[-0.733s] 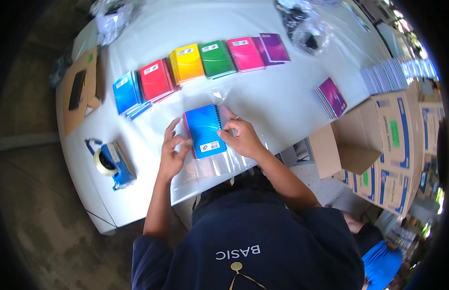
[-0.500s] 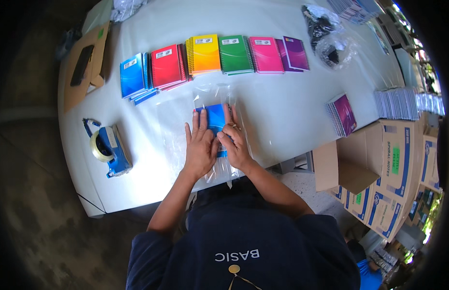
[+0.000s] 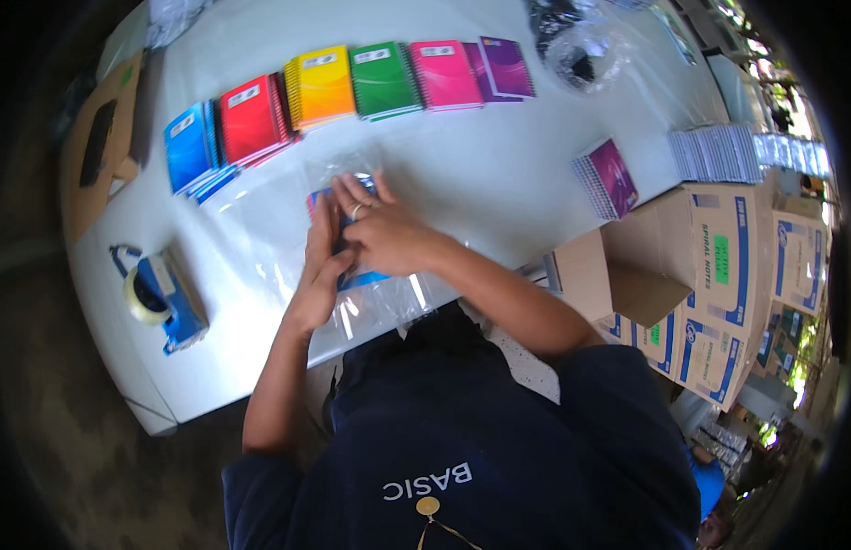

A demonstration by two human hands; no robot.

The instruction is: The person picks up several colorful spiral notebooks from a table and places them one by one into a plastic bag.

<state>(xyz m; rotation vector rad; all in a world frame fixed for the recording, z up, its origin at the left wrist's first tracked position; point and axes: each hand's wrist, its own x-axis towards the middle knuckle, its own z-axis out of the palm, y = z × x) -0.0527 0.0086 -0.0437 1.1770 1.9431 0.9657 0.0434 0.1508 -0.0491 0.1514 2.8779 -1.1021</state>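
Here, blue notebook (image 3: pixel 363 279) amid clear plastic (image 3: pixel 389 298), fingers (image 3: pixel 360 192) atop

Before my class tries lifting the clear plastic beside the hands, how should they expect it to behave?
The clear plastic is probably floppy, as creases run across it near the blue notebook. It looks thin and likely light, since the white table shows through. Its glossy streaks hint at a slippery surface.
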